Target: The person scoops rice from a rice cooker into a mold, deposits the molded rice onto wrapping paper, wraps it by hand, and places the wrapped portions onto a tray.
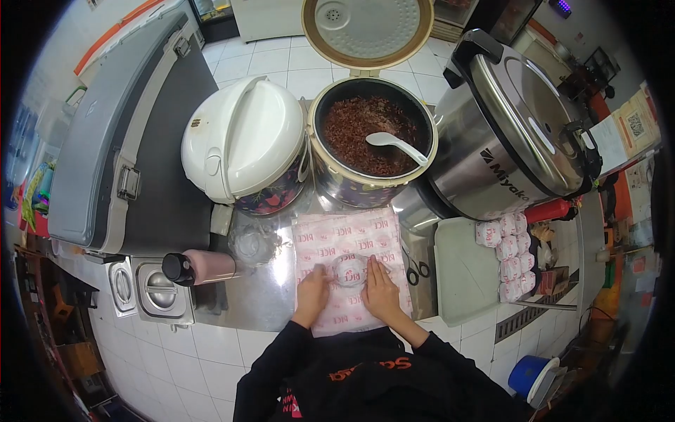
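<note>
A stack of white wrapping paper (344, 235) with red RICE print lies on the metal table. On it sits a round bundle (349, 269), greyish white with the red print showing; what is inside is hidden. My left hand (314, 290) is at the bundle's left side, fingers curled in and closed on the paper. Against the bundle's right side rests my right hand (380, 288), its fingers stretched out and close together. Beyond the paper, an open rice cooker (327, 186) holds reddish-brown rice (351, 130) with a white rice paddle (401, 146) in it.
A closed white rice cooker (246, 141) and a grey cooler box (158, 155) stand left. Nearby are a pink bottle (213, 267) and clear plastic (253, 243). Right are scissors (418, 270), a tray (464, 288) with several wrapped bundles (510, 250), and a steel Miyako cooker (492, 141).
</note>
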{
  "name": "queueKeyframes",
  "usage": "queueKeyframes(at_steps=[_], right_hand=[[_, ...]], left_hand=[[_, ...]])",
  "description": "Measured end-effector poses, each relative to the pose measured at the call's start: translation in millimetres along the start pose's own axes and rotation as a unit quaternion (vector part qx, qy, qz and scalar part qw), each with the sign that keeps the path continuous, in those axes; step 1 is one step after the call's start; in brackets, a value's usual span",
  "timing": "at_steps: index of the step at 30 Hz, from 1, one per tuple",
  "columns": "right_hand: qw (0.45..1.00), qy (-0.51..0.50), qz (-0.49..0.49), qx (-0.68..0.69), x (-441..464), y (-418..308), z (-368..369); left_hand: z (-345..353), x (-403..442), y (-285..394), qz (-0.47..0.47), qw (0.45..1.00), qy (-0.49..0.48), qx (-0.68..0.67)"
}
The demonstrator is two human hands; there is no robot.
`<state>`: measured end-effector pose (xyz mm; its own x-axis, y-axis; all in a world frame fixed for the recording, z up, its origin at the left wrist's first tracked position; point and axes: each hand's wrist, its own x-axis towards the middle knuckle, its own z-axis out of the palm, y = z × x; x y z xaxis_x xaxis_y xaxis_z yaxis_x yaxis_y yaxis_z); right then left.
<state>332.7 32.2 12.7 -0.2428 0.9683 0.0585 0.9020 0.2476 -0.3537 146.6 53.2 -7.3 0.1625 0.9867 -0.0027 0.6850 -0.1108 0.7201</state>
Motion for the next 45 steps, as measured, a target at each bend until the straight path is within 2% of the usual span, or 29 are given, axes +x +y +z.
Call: queueKeyframes(at_steps=[1, 2, 4, 5, 7, 9, 10, 11, 12, 13, 17, 19, 20, 23, 25, 26, 28, 29, 31, 32, 34, 35, 37, 38, 40, 41, 43, 44, 45], right_hand=[[1.0, 0.0, 0.0, 0.001, -0.2, -0.5, 0.9], [1.0, 0.003, 0.003, 0.005, -0.5, -0.5, 1.7], [1.0, 0.007, 0.006, 0.01, 0.7, -2.3, 0.7], [0.999, -0.005, 0.021, 0.028, 1.3, -5.0, -3.1], [0.998, -0.018, 0.036, 0.048, 3.6, -9.5, -3.4], [0.99, 0.063, 0.026, 0.12, 8.0, -18.3, -1.1], [0.991, 0.064, 0.026, 0.118, 11.7, -24.0, 0.4], [0.958, 0.06, 0.091, 0.266, 17.8, -33.8, -0.1], [0.899, 0.053, 0.152, 0.407, 22.4, -43.9, 1.5], [0.885, 0.086, 0.181, 0.42, 26.9, -48.6, 14.1], [0.877, 0.095, 0.193, 0.43, 45.0, -46.6, 11.3], [0.797, 0.056, 0.163, 0.579, 46.0, -39.9, 8.3], [0.797, 0.056, 0.163, 0.579, 46.1, -41.8, 4.5], [0.75, 0.064, 0.17, 0.636, 43.0, -51.2, -8.5], [0.769, 0.093, 0.134, 0.619, 42.4, -55.4, -9.2], [0.768, 0.096, 0.134, 0.619, 43.7, -58.1, -12.1], [0.693, 0.102, 0.178, 0.691, 44.9, -64.0, -18.3], [0.692, 0.104, 0.177, 0.692, 45.3, -65.7, -19.5], [0.661, 0.121, 0.187, 0.717, 47.5, -68.0, -21.8], [0.66, 0.123, 0.185, 0.718, 47.7, -69.3, -22.2], [0.701, 0.106, 0.171, 0.684, 44.1, -71.0, -21.8], [0.701, 0.109, 0.17, 0.684, 42.3, -72.0, -18.7], [0.711, 0.126, 0.198, 0.663, 40.3, -74.3, -10.1], [0.711, 0.129, 0.198, 0.662, 39.9, -75.2, -11.2], [0.823, 0.161, 0.132, 0.529, 36.2, -77.0, -13.6], [0.822, 0.165, 0.135, 0.527, 35.5, -77.2, -15.6], [0.764, 0.16, 0.14, 0.609, 36.0, -76.9, -19.4], [0.763, 0.164, 0.141, 0.609, 35.8, -74.5, -18.3], [0.765, 0.176, 0.142, 0.603, 34.9, -69.9, -15.3]], left_hand=[[4.1, 4.0, 2.8, -0.115, 0.993, -0.017, 0.003], [-0.1, 11.0, 13.9, -0.116, 0.993, -0.017, 0.003], [-17.0, 24.2, 39.0, -0.118, 0.989, 0.087, 0.03], [-16.7, 23.6, 37.3, -0.118, 0.989, 0.086, 0.03], [-16.5, 22.6, 29.8, -0.047, 0.989, 0.015, 0.14], [-15.1, 21.0, 23.4, -0.043, 0.992, 0.014, 0.121], [-13.5, 20.8, 20.7, -0.039, 0.994, 0.014, 0.099], [-12.5, 20.9, 17.1, -0.037, 0.994, 0.015, 0.098], [-12.1, 20.1, 13.2, -0.016, 0.995, 0.033, 0.093], [-11.2, 19.0, 9.9, 0.004, 0.995, 0.051, 0.088], [-12.3, 15.4, -0.7, 0.052, 0.995, 0.077, 0.034], [-18.4, 15.9, -7.7, 0.143, 0.988, 0.05, 0.001], [-21.7, 16.3, -4.7, 0.143, 0.988, 0.05, 0.001], [-40.8, 15.8, 20.1, 0.137, 0.986, 0.087, -0.04], [-43.7, 17.5, 40.4, -0.039, 0.959, 0.224, -0.169], [-40.7, 18.3, 39.0, -0.036, 0.96, 0.223, -0.169], [-29.6, 16.5, 31.4, -0.02, 0.94, 0.273, -0.204], [-26.8, 16.7, 30.5, -0.018, 0.94, 0.273, -0.203], [-22.0, 17.8, 29.2, -0.11, 0.903, 0.25, -0.331], [-23.2, 18.1, 30.6, -0.106, 0.904, 0.251, -0.33], [-25.2, 18.6, 36.1, -0.192, 0.885, 0.148, -0.397], [-21.4, 17.5, 38.1, -0.189, 0.886, 0.147, -0.397], [-12.1, 15.3, 40.3, -0.219, 0.743, 0.101, -0.624], [-14.6, 16.7, 44.3, -0.217, 0.744, 0.099, -0.624], [-20.5, 16.1, 50.8, -0.233, 0.725, 0.071, -0.644], [-20.2, 17.7, 51.6, -0.233, 0.726, 0.067, -0.644], [-21.1, 21.2, 53.0, -0.244, 0.728, 0.04, -0.639], [-19.8, 23.9, 50.0, -0.242, 0.729, 0.037, -0.639], [-17.5, 27.8, 46.0, -0.24, 0.765, -0.004, -0.598]])
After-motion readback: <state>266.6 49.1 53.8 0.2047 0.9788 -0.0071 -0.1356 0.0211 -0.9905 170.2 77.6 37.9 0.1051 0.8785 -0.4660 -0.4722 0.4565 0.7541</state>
